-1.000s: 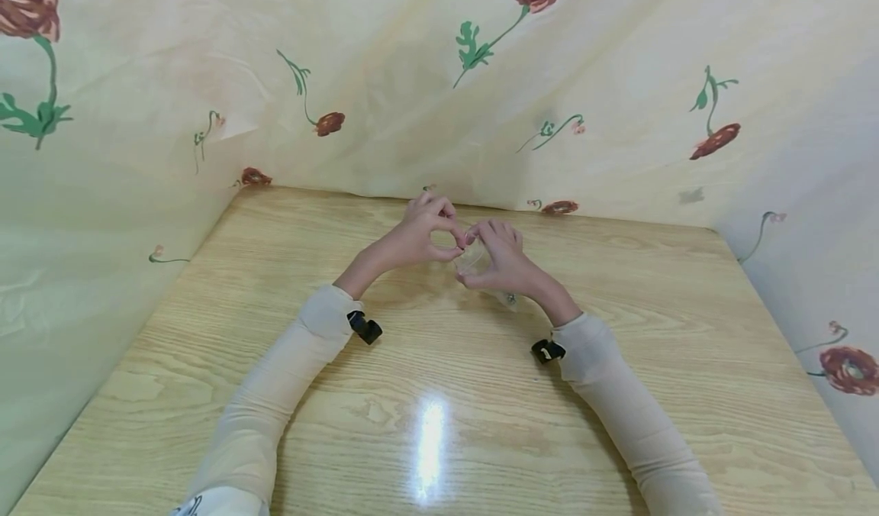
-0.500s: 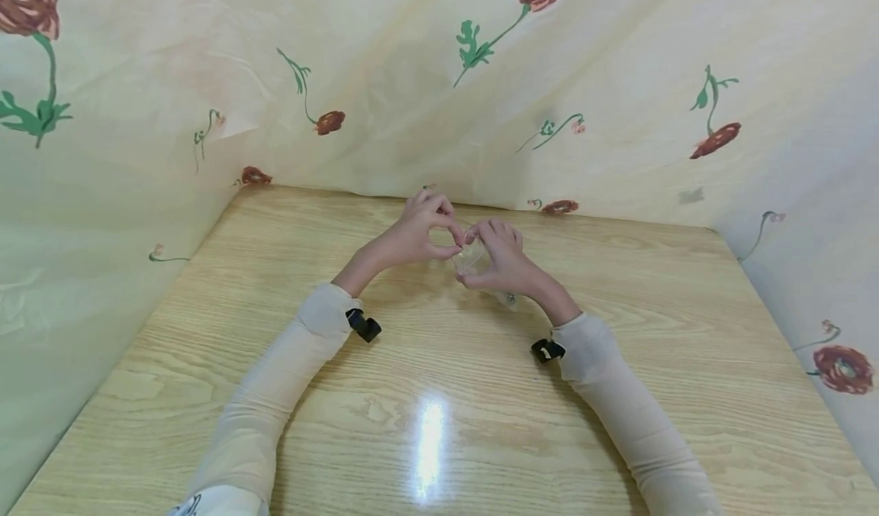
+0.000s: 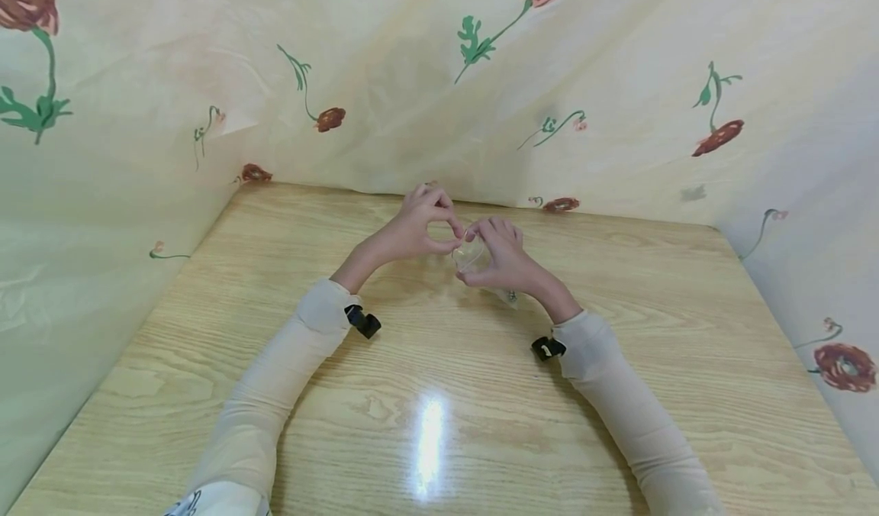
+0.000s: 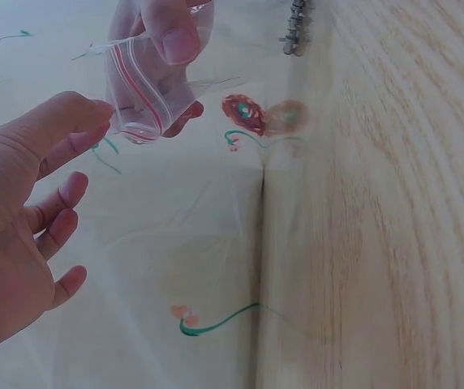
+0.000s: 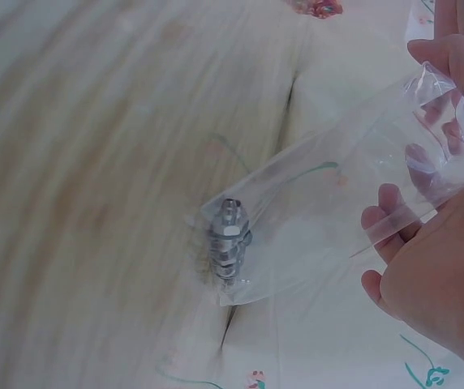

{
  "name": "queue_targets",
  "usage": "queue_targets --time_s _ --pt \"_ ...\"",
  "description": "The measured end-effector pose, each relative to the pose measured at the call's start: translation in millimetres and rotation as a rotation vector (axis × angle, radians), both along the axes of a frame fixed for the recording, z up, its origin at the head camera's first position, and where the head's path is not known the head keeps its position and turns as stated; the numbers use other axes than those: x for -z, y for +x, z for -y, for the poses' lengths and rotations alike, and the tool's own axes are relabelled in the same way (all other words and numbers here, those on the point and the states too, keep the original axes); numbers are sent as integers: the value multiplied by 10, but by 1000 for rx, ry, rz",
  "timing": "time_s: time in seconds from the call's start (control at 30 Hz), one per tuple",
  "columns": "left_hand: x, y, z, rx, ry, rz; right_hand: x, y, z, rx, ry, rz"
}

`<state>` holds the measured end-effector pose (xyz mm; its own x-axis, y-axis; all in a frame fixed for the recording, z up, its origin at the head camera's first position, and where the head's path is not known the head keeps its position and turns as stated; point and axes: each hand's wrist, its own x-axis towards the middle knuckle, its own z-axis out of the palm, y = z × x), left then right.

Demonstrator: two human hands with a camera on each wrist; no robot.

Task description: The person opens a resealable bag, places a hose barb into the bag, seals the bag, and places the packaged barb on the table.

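A clear zip-lock bag [image 5: 313, 203] hangs between the two hands, a red line running along its seal in the left wrist view. Small shiny metal pieces [image 5: 229, 239] lie bunched in its bottom corner; their exact kind is unclear. My left hand [image 3: 414, 230] pinches the rim of the bag's mouth between thumb and forefinger, the other fingers apart from it. On the other side of the mouth, my right hand [image 3: 507, 260] grips the bag with thumb and fingers. The mouth stands spread into a rounded gap between the hands.
Beneath the hands is a wood-grain table [image 3: 439, 348]. A cream cloth [image 3: 398, 81] with printed red flowers rises along its back and sides. Each sleeve cuff carries a black wrist mount, one on the left [image 3: 362, 321] and one on the right [image 3: 548, 348].
My left fingertips have shifted slightly up along the bag's rim, and the mouth looks a little rounder. The right hand keeps almost the same place and hold.
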<state>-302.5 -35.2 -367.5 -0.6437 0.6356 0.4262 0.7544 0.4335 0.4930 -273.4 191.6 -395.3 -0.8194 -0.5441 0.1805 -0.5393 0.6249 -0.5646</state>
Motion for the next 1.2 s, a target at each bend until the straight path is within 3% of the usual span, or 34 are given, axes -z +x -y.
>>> queue_targets --time_s 0.83,1.2 --pt "-74 56 28 -17 25 -38 -90 31 -17 40 6 -1" --pt "-93 111 -2 -4 6 -1 -99 21 -33 88 -31 -20"
